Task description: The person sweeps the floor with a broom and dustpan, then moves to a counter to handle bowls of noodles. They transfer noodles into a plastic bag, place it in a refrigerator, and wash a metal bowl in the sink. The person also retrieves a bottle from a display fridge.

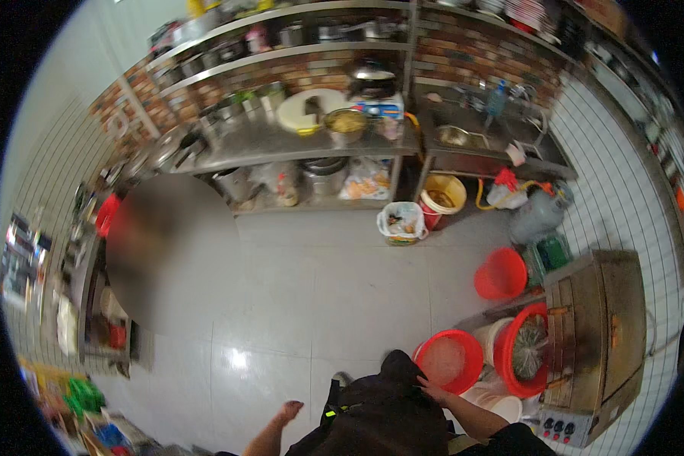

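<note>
My left hand hangs low over the tiled floor with nothing in it, its fingers loosely bent. Beside the dark clothing on my body, my right hand has its fingers apart and lies close to the rim of a red plastic bucket; whether it touches the rim I cannot tell. Another red tub holds a clear bag of greens. A further red bucket stands farther ahead on the floor.
A metal cabinet with knobs stands at the right. Ahead are a steel worktable, a sink unit, a lined waste bin, a yellowish bucket and a gas cylinder. A blurred patch at the left hides part of a person in red.
</note>
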`<state>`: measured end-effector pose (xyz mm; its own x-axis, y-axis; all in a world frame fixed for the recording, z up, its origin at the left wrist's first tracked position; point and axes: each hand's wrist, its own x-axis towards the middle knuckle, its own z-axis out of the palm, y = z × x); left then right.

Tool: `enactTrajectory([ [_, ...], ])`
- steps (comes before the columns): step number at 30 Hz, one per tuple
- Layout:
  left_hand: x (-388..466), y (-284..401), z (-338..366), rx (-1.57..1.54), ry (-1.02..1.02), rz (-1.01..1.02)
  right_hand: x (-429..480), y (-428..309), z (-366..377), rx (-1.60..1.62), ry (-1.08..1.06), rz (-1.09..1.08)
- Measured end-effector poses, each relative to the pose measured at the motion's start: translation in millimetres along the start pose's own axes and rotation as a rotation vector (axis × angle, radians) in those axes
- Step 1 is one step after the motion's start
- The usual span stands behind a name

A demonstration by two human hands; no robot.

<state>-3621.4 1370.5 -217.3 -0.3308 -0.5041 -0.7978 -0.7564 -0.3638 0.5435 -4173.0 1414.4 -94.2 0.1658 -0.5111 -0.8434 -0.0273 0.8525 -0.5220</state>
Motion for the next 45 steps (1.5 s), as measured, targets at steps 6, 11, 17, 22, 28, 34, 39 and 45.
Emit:
enactTrajectory([
  [6,103,142,-164,-0.378,0.322,-0.235,48,-6,-52,0.221,0.156,-0.245],
  [11,168,307,-137,-0.636,0.175,-0.125,99,-91,-148,-0.13,0.299,-0.149],
  [17,260,458,-106,0.113,0.03,0.202,135,-256,-269,-0.287,0.59,-0.467],
  [22,363,543,-118,0.094,0.116,0.175,148,-384,-382,-0.327,0.766,-0.711],
  [28,507,700,-125,-0.074,0.003,0.283,146,-452,-498,0.038,0.911,-0.73],
  [34,565,937,-123,0.068,0.111,0.715,149,-539,-685,-0.154,1.042,-0.898],
  [39,617,1099,-127,-0.092,0.038,0.58,248,-697,-838,-0.547,0.983,-0.805],
  [45,758,1199,-145,0.225,0.418,0.444,427,-899,-906,-0.898,0.882,-1.05],
])
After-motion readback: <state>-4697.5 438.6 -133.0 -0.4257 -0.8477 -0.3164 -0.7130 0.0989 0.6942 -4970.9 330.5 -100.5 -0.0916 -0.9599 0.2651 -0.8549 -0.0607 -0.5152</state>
